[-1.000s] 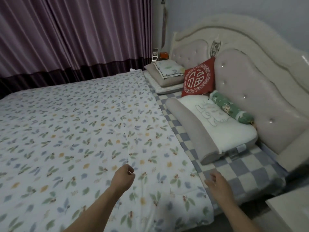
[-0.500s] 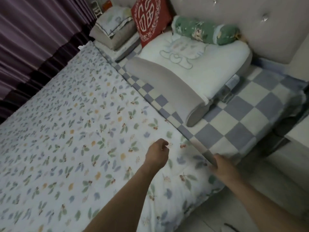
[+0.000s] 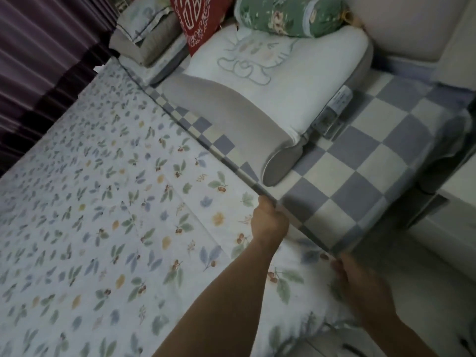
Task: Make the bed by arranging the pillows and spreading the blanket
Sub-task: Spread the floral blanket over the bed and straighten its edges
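A white floral blanket point(image 3: 108, 215) lies spread over the bed, its top edge running diagonally along a blue-and-cream checked sheet point(image 3: 360, 161). My left hand point(image 3: 268, 222) grips that top edge of the blanket. My right hand point(image 3: 360, 284) holds the same edge at the near corner, by the side of the bed. A white and grey contoured pillow point(image 3: 278, 83) lies on the checked sheet. Behind it sit a green floral bolster point(image 3: 280, 16) and a red cushion point(image 3: 198, 19). Another stack of pillows point(image 3: 146, 34) lies at the far side.
A padded cream headboard point(image 3: 412, 24) stands behind the pillows. Purple curtains point(image 3: 43, 52) hang along the far side of the bed. A pale bedside unit point(image 3: 456, 207) stands at the right, with floor between it and the bed.
The view has tilted down and closer to the bed's near corner. Both hands moved forward to the blanket's top edge and took hold of it.
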`<state>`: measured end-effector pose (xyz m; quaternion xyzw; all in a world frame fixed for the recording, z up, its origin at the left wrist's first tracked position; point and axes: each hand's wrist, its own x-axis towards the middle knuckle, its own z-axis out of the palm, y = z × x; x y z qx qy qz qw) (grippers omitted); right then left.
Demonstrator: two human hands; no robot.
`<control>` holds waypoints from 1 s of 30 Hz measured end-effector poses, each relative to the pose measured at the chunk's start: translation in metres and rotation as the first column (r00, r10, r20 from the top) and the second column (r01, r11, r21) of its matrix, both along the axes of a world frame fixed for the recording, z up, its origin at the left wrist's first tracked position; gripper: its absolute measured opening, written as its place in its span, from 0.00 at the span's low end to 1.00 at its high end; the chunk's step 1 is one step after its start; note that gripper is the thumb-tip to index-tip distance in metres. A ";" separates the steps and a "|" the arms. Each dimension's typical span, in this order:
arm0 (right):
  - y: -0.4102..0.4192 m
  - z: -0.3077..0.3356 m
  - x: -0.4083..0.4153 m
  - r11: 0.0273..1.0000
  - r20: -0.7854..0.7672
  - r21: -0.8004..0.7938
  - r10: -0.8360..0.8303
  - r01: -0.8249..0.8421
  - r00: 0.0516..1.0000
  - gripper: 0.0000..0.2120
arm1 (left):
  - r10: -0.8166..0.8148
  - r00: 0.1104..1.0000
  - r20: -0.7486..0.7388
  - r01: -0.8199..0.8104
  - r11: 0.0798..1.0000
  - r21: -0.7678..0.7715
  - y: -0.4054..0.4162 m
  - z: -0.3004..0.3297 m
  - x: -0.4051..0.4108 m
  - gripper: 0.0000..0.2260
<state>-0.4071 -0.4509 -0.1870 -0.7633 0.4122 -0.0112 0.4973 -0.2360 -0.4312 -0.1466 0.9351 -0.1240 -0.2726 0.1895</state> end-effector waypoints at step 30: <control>0.023 -0.008 0.019 0.855 -0.608 -0.378 0.059 -0.354 0.791 0.10 | 0.143 0.976 -0.164 -0.125 0.985 0.115 0.248 -0.015 -0.010 0.25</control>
